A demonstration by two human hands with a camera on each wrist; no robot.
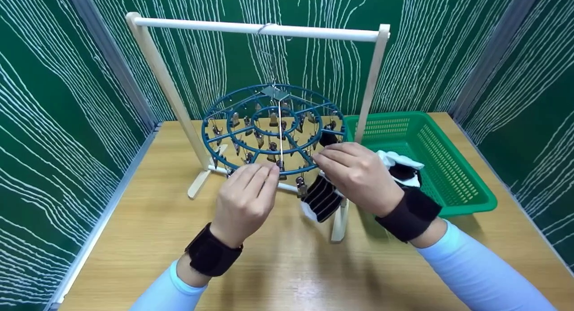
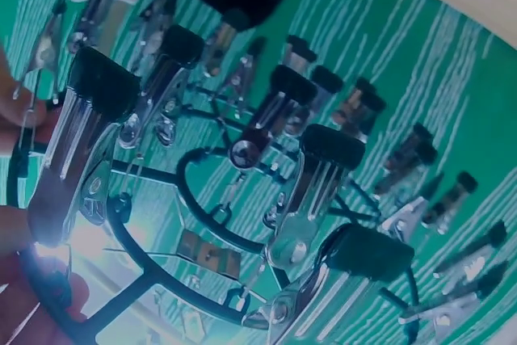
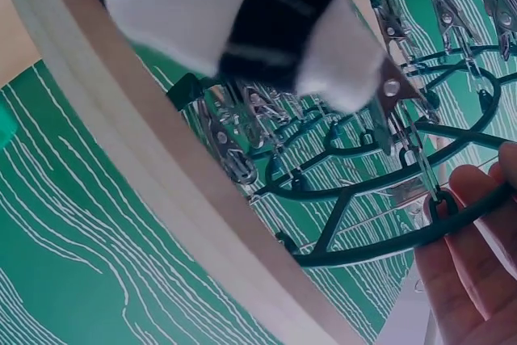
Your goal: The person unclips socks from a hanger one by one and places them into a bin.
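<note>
A round blue-green clip hanger (image 1: 233,133) hangs by a hook from a white bar. Many metal clips with dark tips dangle from its rings. My left hand (image 1: 244,196) pinches the near rim beside a clip (image 2: 69,147). Farther right along the same rim, my right hand (image 1: 358,176) holds it, its fingers (image 3: 477,276) against the ring next to a clip's link. A black-and-white striped sock (image 1: 322,198) hangs from a clip (image 3: 393,90) below the right hand. Behind that hand, a dark cloth piece (image 1: 329,138) hangs, partly hidden.
The wooden stand's right post (image 1: 372,82) rises just beyond the right hand; its left post (image 1: 168,86) stands at the left. A green basket (image 1: 466,176) sits on the table (image 1: 148,239) at right, with white-and-black cloth items (image 1: 401,165) inside. Green walls surround the table.
</note>
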